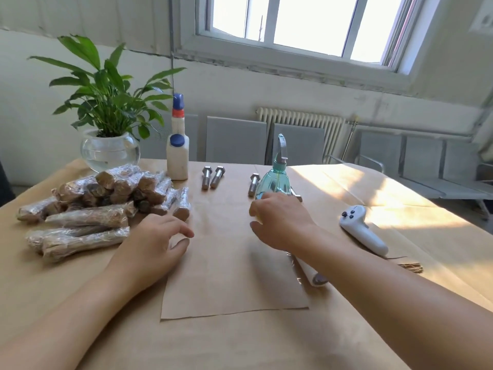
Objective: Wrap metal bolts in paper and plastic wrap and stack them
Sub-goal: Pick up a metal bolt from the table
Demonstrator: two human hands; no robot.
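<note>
left hand on paper sheet, no legible labels

A wide white-framed window fills the upper right of the frame, blown out with daylight. Below it runs a pale, scuffed wall with a white ribbed radiator at centre. Grey chair backs stand along the far edge of the table, which is covered in brown paper. Metal bench seating sits at right. A sunlit patch falls across the table's right side.
</note>
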